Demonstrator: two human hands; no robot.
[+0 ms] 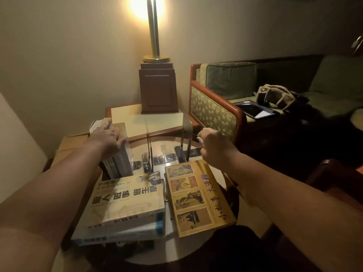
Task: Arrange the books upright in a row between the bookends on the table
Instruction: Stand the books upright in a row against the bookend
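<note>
On the round glass table (196, 244) several books stand upright (119, 161) at the left. My left hand (107, 139) lies over their top edges, thumb against the near side. Two metal bookends stand farther right: one (149, 146) beside the standing books, the other (186, 132) at the right. My right hand (211, 147) hovers next to the right bookend with curled fingers, and something small and white shows at its fingertips. A cream book (127, 201) lies flat on a blue-edged book (117, 232). A yellow book with pictures (198, 197) lies flat to the right.
Behind the round table stands a square side table (127, 116) with a wooden lamp base (158, 89). A sofa with a patterned armrest (214, 112) is at the right, holding a tablet (253, 110) and a bag (275, 97). A dark chair edge (337, 173) sits near right.
</note>
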